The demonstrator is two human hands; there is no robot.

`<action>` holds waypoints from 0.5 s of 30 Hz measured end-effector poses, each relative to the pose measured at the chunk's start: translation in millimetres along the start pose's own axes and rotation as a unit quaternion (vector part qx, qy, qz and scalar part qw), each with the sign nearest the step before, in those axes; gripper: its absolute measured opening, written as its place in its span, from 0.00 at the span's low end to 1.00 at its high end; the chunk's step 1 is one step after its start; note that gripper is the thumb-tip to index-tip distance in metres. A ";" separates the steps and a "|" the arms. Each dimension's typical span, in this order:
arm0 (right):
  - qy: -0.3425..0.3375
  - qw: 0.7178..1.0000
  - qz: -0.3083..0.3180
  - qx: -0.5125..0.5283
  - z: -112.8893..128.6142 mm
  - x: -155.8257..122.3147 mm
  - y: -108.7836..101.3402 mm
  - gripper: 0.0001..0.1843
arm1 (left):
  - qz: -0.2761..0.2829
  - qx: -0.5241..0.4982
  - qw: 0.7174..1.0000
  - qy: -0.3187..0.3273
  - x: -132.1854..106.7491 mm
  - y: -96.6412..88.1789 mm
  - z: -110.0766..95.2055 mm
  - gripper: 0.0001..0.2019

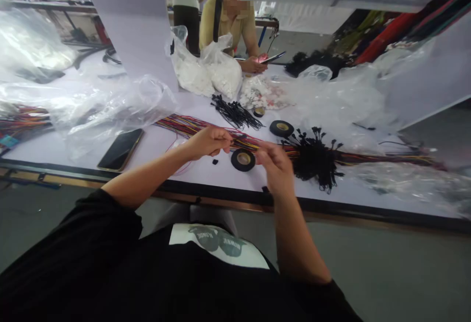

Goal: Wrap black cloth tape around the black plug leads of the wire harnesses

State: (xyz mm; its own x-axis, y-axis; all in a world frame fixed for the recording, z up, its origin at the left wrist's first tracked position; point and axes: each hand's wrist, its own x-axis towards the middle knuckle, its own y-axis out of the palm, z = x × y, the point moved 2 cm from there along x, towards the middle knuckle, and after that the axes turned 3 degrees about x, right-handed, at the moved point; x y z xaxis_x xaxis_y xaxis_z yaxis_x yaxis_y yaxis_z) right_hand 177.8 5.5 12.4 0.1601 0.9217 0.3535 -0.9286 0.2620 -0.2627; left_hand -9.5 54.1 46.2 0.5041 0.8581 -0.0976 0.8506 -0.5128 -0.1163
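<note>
Above the wire bundle [187, 124], my left hand [210, 143] is closed in a pinch. A small dark piece [241, 137] shows just past its fingertips; whether they grip it is unclear. My right hand [274, 162] is raised with its fingers curled and thumb near the fingertips, slightly blurred. What it pinches, if anything, is too small to make out. Between the hands lies a roll of black tape [236, 164] on the table. Red, yellow and dark wires run sideways behind both hands.
Black connector leads [318, 160] are heaped at right, with another black bunch [235, 112] behind. A second tape roll [274, 128] lies farther back. A phone [121, 150] lies at left. Bags of white parts [224, 74] stand at the back. Opposite sits a person [245, 32] holding a device.
</note>
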 end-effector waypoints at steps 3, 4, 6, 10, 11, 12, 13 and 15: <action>0.036 0.982 0.070 0.171 11.0 -8.1 32.7 0.17 | 0.004 0.021 1.000 -0.015 -21.1 14.6 3.4 0.04; 0.049 0.977 0.069 0.196 12.7 -10.0 37.5 0.16 | 0.000 0.018 1.000 -0.023 -27.5 18.1 4.6 0.04; 0.064 0.973 0.063 0.213 14.8 -13.3 40.4 0.15 | -0.011 -0.003 0.999 -0.041 -39.4 23.4 7.2 0.04; 0.059 0.980 0.056 0.180 18.5 -19.9 37.2 0.14 | -0.028 -0.045 0.998 -0.046 -56.9 30.6 14.6 0.04; 0.060 0.982 0.052 0.170 19.3 -21.2 37.3 0.14 | -0.037 -0.049 0.997 -0.038 -59.6 32.1 17.2 0.05; 0.063 0.983 0.050 0.163 19.8 -22.1 38.0 0.15 | -0.048 -0.053 0.997 -0.028 -61.5 33.3 20.0 0.05; 0.067 0.983 0.051 0.161 19.9 -22.5 39.0 0.15 | -0.060 -0.058 0.996 -0.021 -62.9 34.2 23.2 0.06; 0.076 0.979 0.079 0.169 18.1 -21.2 40.8 0.16 | -0.081 -0.074 0.994 -0.018 -64.3 34.7 30.2 0.06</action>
State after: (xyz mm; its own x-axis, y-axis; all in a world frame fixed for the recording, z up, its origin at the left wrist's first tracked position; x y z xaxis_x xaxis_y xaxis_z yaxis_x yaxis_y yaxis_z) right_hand 130.5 -8.5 10.4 0.0302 0.9818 0.1875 -0.9995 0.0272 0.0188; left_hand -16.9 -19.5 18.6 0.3554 0.9263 -0.1255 0.9342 -0.3566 0.0129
